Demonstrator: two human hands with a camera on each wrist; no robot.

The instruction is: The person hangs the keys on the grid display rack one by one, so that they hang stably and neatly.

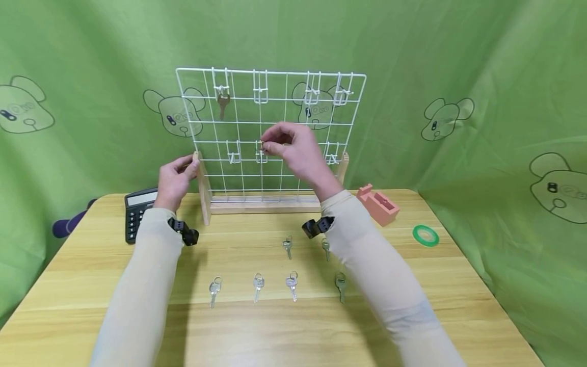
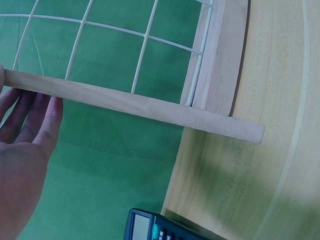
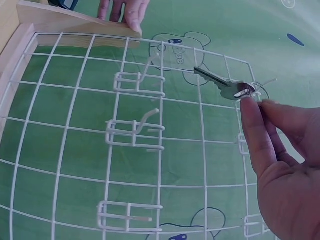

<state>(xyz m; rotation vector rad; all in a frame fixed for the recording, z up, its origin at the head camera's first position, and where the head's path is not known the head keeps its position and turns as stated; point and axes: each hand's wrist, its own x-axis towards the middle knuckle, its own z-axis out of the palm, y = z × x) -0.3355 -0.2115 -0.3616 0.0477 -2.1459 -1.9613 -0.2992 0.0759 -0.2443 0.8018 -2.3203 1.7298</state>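
A white wire grid [image 1: 274, 122] stands in a wooden stand [image 1: 266, 207], with white hooks in two rows. A key [image 1: 222, 104] hangs on the upper left hook. My left hand [image 1: 175, 178] grips the top of the left wooden post [image 2: 125, 104], thumb on one side and fingers on the other. In front of the grid's middle, my right hand [image 1: 295, 150] pinches a small key by its ring end, fingertips right at a lower hook [image 1: 261, 155]. In the right wrist view, a key blade [image 3: 220, 82] shows beside the pinching fingertips [image 3: 251, 107].
Several keys with rings, such as one key [image 1: 215, 290], lie spread on the wooden table [image 1: 247, 336]. A black calculator [image 1: 132, 224] lies behind the left forearm. At the right are a pink tape dispenser [image 1: 382, 209] and a green tape roll [image 1: 426, 236]. Green curtain [image 1: 412, 51] surrounds the table.
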